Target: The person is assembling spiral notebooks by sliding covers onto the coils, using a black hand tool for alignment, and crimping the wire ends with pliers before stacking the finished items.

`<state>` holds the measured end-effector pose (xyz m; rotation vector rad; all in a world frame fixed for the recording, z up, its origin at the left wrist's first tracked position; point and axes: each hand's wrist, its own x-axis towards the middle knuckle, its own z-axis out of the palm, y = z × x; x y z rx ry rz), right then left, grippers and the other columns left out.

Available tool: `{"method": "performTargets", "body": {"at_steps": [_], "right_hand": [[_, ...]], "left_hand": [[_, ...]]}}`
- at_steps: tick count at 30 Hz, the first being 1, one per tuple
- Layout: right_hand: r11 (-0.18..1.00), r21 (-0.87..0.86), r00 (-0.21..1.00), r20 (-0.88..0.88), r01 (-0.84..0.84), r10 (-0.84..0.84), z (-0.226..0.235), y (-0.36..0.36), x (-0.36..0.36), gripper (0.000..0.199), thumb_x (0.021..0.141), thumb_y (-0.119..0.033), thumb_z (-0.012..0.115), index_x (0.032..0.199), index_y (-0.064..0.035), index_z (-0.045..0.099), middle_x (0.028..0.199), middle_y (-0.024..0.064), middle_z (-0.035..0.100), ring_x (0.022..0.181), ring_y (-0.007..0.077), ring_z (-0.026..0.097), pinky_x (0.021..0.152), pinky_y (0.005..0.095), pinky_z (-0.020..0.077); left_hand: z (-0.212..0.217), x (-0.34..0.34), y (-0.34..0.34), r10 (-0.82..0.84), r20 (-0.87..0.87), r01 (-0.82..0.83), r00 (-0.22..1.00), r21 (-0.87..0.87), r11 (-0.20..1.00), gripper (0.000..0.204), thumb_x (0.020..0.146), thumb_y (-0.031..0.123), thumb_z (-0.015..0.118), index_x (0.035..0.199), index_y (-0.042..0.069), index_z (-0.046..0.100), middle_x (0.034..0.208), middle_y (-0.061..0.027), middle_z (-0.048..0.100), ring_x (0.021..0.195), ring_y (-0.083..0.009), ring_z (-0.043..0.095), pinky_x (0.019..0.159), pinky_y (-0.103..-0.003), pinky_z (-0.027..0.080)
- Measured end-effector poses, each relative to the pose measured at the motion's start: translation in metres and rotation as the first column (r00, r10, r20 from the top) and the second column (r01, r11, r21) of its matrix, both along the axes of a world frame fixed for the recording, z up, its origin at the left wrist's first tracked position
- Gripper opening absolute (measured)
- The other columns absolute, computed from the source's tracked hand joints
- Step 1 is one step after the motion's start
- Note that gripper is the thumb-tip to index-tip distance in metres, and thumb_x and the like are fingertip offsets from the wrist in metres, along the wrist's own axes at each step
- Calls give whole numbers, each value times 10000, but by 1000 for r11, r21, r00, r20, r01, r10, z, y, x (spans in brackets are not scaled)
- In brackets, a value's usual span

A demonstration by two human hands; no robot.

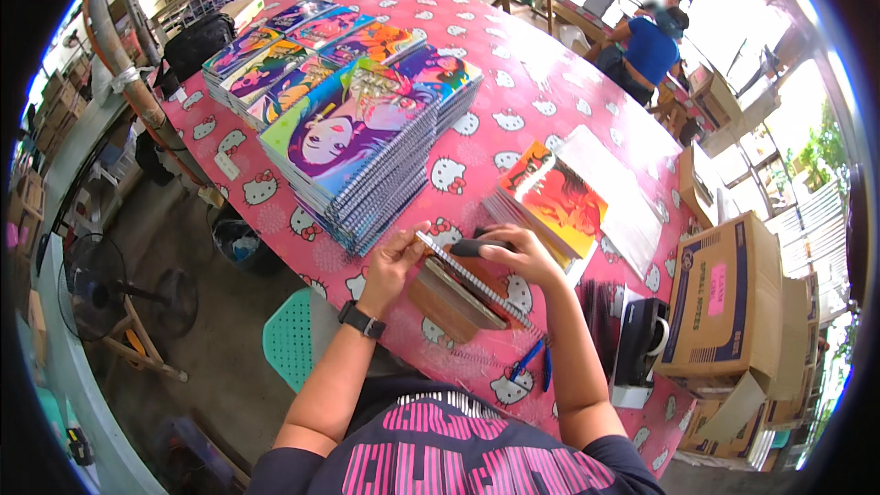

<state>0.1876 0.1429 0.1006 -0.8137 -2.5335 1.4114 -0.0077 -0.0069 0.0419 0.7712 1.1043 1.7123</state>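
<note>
while both hands work at the near edge of the counter [559, 82], a brown-backed spiral notebook [454, 298] lies flat between them, its wire coil [472, 280] running slantwise across the top of it. it looks light and thin, a card cover over paper, stiff enough to lift by one edge yet likely to flex if taken by a corner alone. the coil seems the fragile part, easy to bend or snag, so the safer hold would be on the flat cover, or along the edge opposite the wire.

the left hand [396, 261], with a dark watch on its wrist, has its fingers curled closed and pinching the far end of the coil. the right hand [522, 255] is closed around a small dark tool [472, 246] and presses it against the coil near the middle; what kind of tool it is cannot be told.

just beyond the notebook, toward the far left of the counter, stand tall stacks of finished notebooks [357, 151] with bright illustrated covers. to the right lies a lower pile with an orange cover [555, 197] on top, beside clear sheets. blue pliers [530, 362] rest at the near edge by the person's right elbow, and a black tape dispenser [642, 344] sits near the near right corner. cardboard boxes [724, 298] are stacked past the right edge.
</note>
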Motion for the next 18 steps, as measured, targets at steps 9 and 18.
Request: {"method": "performTargets", "body": {"at_steps": [9, 18], "right_hand": [[906, -344, 897, -435, -249, 81, -7, -13, -11, 549, 847, -440, 630, 1153, 16, 613, 1190, 156, 587, 1101, 215, 537, 960, 337, 394], [903, 397, 977, -193, 164, -93, 43, -56, 0, 380, 775, -311, 727, 1034, -48, 635, 1101, 141, 593, 1016, 281, 564, 868, 371, 460]], "left_hand": [[1, -2, -3, -5, -93, 2, 996, -31, 1000, 266, 935, 96, 558, 1185, 33, 625, 1016, -1, 613, 959, -80, 545, 891, -233, 409], [32, 9, 2, -99, -265, 126, 959, 88, 988, 201, 879, 44, 616, 1072, 18, 665, 952, -21, 631, 900, -100, 583, 805, -252, 466]]}}
